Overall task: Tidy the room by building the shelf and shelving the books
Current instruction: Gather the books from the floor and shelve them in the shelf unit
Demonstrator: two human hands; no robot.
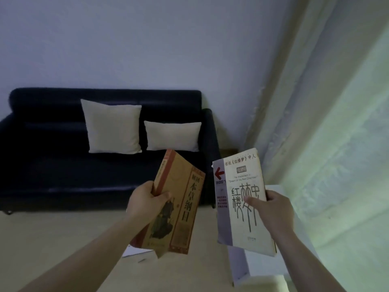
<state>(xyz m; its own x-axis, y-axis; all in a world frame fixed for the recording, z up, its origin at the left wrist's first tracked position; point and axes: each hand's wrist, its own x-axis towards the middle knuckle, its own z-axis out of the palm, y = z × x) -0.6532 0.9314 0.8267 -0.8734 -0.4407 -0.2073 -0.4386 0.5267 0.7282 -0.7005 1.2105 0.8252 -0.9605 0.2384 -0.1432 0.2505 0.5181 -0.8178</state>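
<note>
Two paperbacks are held up in the air in front of the person, carried by nothing but the grips. The tan book point(179, 205) is in the left hand point(145, 203), which grasps its spine edge with the thumb laid across the front cover. The white book point(244, 199) is grasped by the right hand point(273, 211) along its outer edge in the same way. The two books are near each other but not touching. The tan one is thick, its card cover matte with a red band down the spine and its lower corner curling. The white one is thinner and flatter, with a lilac strip, a red arrow and bold black characters. Both look soft-covered and likely to bow, so each should go in spine outward and upright, guided along its bottom edge rather than pushed by a corner. Setting one down first would probably free a hand to steady the other. What seems to be the shelf point(242, 266), smooth white panels, shows below and behind the white book, though its compartments are hidden. Beyond the books stands a dark navy sofa point(63, 165) with a smooth, faintly shiny seat. A larger cushion point(113, 127) and a smaller cushion point(172, 135), both cream cloth, lean on its back. A pale, finely creased curtain point(315, 102) hangs at the right over a beige floor point(63, 239).
</note>
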